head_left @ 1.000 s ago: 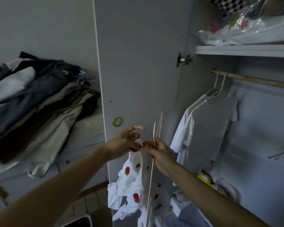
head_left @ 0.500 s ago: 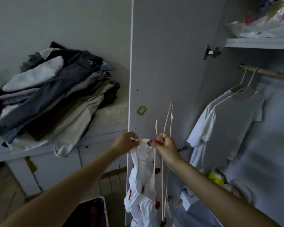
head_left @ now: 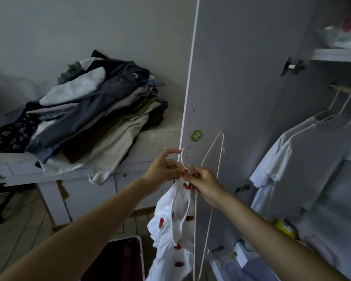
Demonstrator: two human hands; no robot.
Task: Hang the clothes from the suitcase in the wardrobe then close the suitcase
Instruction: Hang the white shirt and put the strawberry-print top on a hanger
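A heap of folded clothes (head_left: 85,118) lies on a white counter (head_left: 162,136) at left. At centre, the left hand (head_left: 164,169) and right hand (head_left: 203,181) both pinch a strawberry-print garment (head_left: 170,240) at its strap beside a cream hanger (head_left: 211,169), before the wardrobe door (head_left: 241,78). The cloth looks light and limp, best held at the straps. The suitcase (head_left: 120,258) sits open below; grey T-shirts (head_left: 312,159) hang at right.
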